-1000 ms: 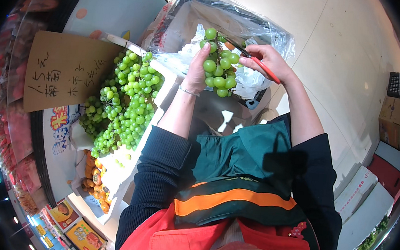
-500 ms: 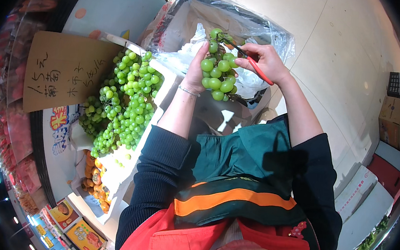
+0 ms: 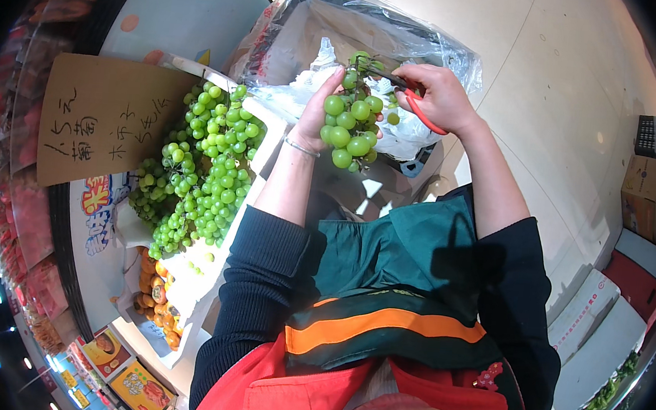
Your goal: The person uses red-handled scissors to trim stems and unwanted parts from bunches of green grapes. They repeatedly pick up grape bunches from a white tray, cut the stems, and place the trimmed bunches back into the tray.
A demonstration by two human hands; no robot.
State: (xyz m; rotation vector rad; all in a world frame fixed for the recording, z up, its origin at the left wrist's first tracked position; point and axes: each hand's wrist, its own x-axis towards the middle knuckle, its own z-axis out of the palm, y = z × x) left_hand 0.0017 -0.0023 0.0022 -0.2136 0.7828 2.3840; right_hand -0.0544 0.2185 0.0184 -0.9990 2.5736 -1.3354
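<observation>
My left hand (image 3: 321,116) is closed around a bunch of green grapes (image 3: 351,126), which hangs over a plastic-lined bin (image 3: 449,41). The palm and several fingers are behind the fruit. In my right hand (image 3: 438,96) is a pair of scissors (image 3: 426,119) with red handles and dark blades. The blade tips reach in among the stems near the top of the bunch; whether they touch a stem is too small to tell. A loose green grape (image 3: 393,118) shows apart from the bunch, below the blades, against white crumpled plastic in the bin.
At the left, a white foam box (image 3: 276,135) holds a heap of green grapes (image 3: 220,162). A cardboard sign (image 3: 107,122) with handwriting leans beside it. Orange persimmons (image 3: 158,292) lie nearer to me. Cartons (image 3: 585,314) stand along the right side on the tiled floor.
The bunch has shifted slightly left and down with my left hand. The scissors' handles have turned a little, and a loose grape now shows below the blades.
</observation>
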